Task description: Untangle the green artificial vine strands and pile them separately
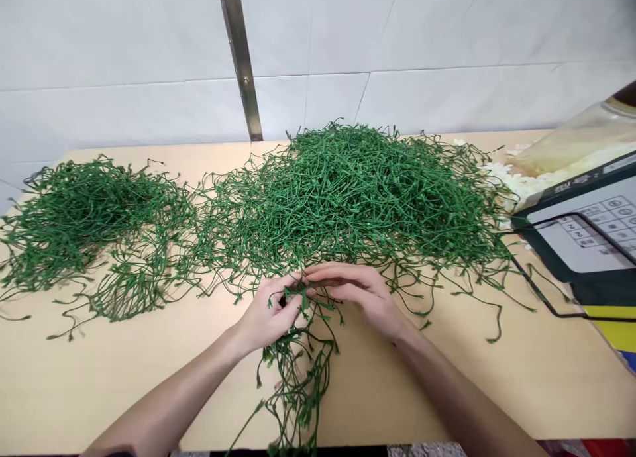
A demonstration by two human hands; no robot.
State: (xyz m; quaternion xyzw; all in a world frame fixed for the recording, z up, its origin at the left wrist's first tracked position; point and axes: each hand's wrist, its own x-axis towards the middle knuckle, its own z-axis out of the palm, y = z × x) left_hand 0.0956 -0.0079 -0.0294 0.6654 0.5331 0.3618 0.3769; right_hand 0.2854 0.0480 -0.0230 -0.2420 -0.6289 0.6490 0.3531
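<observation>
Thin green plastic flower stems with small forked tips fill much of the table. My left hand (271, 314) is closed around a loose bunch of these stems (301, 384), which trails down to the table's front edge. Beside it, my right hand (365, 295) has its fingertips brought together on stems at the top of the bunch, touching the left fingers; exactly what it pinches is partly hidden. Just behind both hands rises a large tangled heap of stems (358, 192). Further left lies a smaller heap (84, 212), with scattered stems joining the two.
At the right, a dark-edged panel with a printed label (591, 225) leans by a bent black wire (541, 295). White petal-like pieces (501, 175) lie near a clear plastic container (561, 142). A tiled wall (149, 40) with a metal strip (241, 59) backs the wooden table (124, 371).
</observation>
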